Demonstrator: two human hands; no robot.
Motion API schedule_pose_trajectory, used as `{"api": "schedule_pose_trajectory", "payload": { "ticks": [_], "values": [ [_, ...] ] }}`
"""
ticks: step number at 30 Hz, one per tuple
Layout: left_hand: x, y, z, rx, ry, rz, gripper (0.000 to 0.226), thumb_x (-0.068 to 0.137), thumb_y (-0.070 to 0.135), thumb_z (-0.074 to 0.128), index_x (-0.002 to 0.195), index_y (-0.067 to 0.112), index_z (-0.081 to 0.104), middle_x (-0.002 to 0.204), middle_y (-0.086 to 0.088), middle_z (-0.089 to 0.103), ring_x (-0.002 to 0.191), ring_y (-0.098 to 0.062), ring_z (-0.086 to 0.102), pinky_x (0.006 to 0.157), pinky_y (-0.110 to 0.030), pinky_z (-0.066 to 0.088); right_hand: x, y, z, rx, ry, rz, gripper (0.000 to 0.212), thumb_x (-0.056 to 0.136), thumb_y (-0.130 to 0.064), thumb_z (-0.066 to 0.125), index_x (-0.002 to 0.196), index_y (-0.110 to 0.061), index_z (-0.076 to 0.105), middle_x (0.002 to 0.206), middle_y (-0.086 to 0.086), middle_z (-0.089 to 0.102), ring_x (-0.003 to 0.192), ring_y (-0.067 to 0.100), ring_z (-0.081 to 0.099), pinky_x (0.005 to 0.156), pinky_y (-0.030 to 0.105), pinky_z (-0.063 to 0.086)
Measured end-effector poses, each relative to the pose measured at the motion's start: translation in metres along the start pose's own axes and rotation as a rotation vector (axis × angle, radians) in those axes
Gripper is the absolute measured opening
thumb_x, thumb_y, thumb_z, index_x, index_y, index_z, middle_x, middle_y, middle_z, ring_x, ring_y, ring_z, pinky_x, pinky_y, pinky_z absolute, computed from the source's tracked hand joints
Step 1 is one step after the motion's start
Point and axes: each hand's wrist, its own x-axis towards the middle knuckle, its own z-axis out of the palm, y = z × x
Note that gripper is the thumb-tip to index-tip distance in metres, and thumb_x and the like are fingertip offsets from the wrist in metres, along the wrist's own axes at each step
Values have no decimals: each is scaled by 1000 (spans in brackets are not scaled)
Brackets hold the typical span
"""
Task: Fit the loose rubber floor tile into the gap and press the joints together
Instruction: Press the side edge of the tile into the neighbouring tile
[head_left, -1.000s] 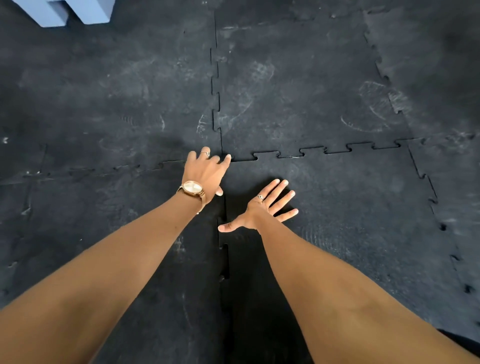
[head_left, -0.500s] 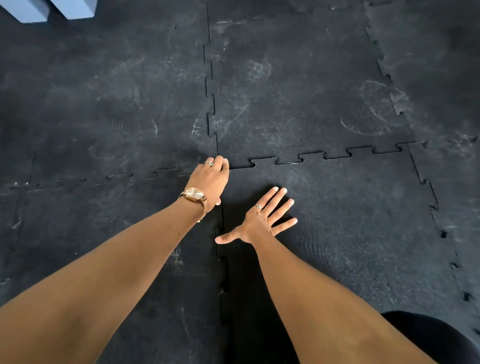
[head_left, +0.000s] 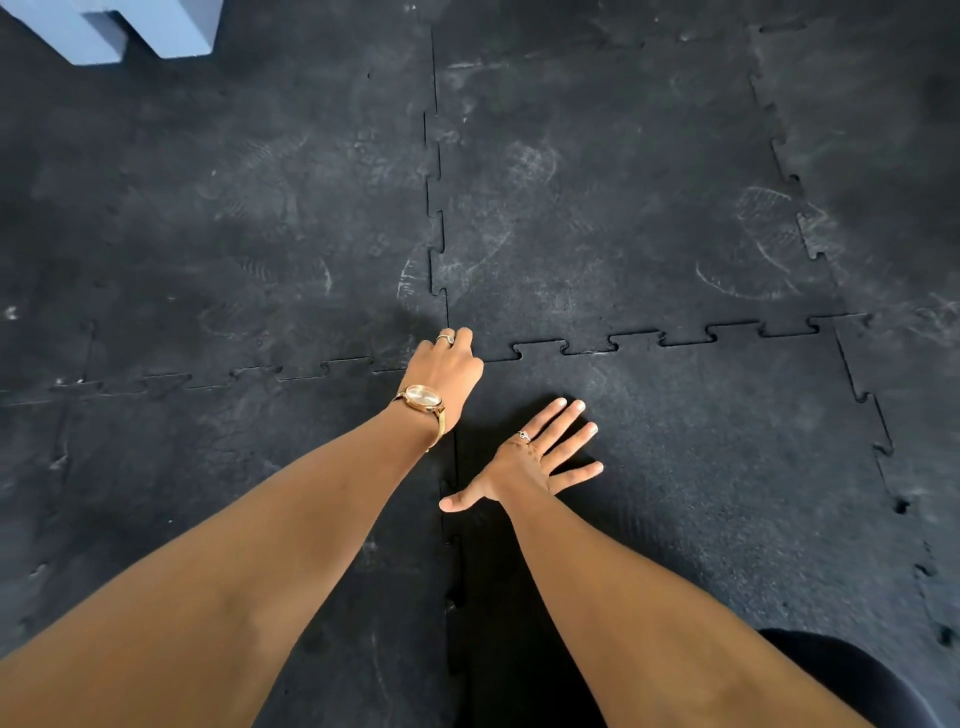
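Observation:
The dark rubber floor tile (head_left: 701, 457) lies in the gap at the lower right, its toothed edges meeting the neighbouring tiles. My left hand (head_left: 445, 370), with a gold watch and a ring, bears down with curled fingers on the tile's far left corner, where four tiles meet. My right hand (head_left: 530, 460) lies flat on the tile with fingers spread, thumb pointing at the left joint (head_left: 453, 519). The far joint (head_left: 665, 338) shows thin dark lines between its teeth.
A pale blue block-shaped object (head_left: 119, 28) stands at the far left. Dusty footprints mark the surrounding tiles (head_left: 597, 182). The right joint (head_left: 878, 431) shows small open notches. A dark knee or garment (head_left: 852, 675) fills the lower right corner.
My left hand's fingers have curled from spread to bunched and shifted slightly right onto the corner. The right hand stays flat on the tile. The camera has moved a little.

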Motion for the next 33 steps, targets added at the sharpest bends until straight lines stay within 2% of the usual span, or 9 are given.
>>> {"api": "schedule_pose_trajectory", "payload": {
  "ticks": [3,6,10,14,17,21,24,29,33],
  "values": [
    [-2,4,-2,-54,12,-31,39,71,-3,74,107,5,62,129,-13,39,119,-34,41,85,-37,44,-4,-12,-2,-68,111,40,185,35,-64,93,125,5,-53,142,28,-53,138,50,-39,110,72,-9],
    [-3,3,-5,-87,12,-39,43,70,2,77,109,6,61,129,-12,40,118,-33,42,87,-38,45,-4,-9,1,-294,274,-185,180,38,-74,86,130,2,-48,148,22,-48,141,42,-38,113,67,-14],
    [-5,-7,3,-100,-4,-60,74,57,18,89,121,7,56,126,-8,41,117,-30,43,86,-37,46,5,6,-1,-347,282,-319,178,36,-81,81,139,-2,-42,155,15,-42,145,39,-34,119,61,-11],
    [-7,-1,5,-124,40,-82,66,63,7,84,123,5,56,129,-8,41,118,-28,44,85,-35,47,6,9,-2,-382,318,-360,178,36,-83,80,145,-2,-36,158,15,-37,146,39,-30,122,58,-8],
    [-8,-2,9,-227,20,-97,70,63,1,84,125,3,51,129,-7,40,117,-27,44,72,-34,49,9,9,-2,-361,328,-370,180,34,-83,81,146,-2,-34,159,15,-35,147,40,-29,120,59,-8],
    [-12,0,8,-255,73,-109,60,68,-6,78,123,2,54,128,-7,42,116,-27,46,68,-33,45,5,8,-3,-364,337,-381,179,34,-81,82,148,-2,-32,159,15,-34,147,41,-28,119,60,-7],
    [-13,-5,13,-312,86,-119,67,64,-4,81,124,6,54,126,-6,44,115,-28,47,65,-32,43,7,13,1,-289,352,-416,181,32,-81,83,149,-4,-32,159,12,-35,146,38,-31,118,58,-14],
    [-25,-8,21,-434,107,-143,73,65,-5,80,132,9,53,137,-7,49,120,-36,53,89,-47,51,8,29,13,-189,443,-471,176,32,-87,76,154,-9,-24,163,7,-28,149,31,-29,120,57,-14],
    [-43,-1,34,-374,179,-180,52,76,-8,68,124,7,55,136,-11,51,119,-36,52,84,-47,50,-7,54,57,25,501,-345,158,50,-92,65,155,-11,-21,165,6,-24,150,30,-25,118,60,-12]
  ]
}}
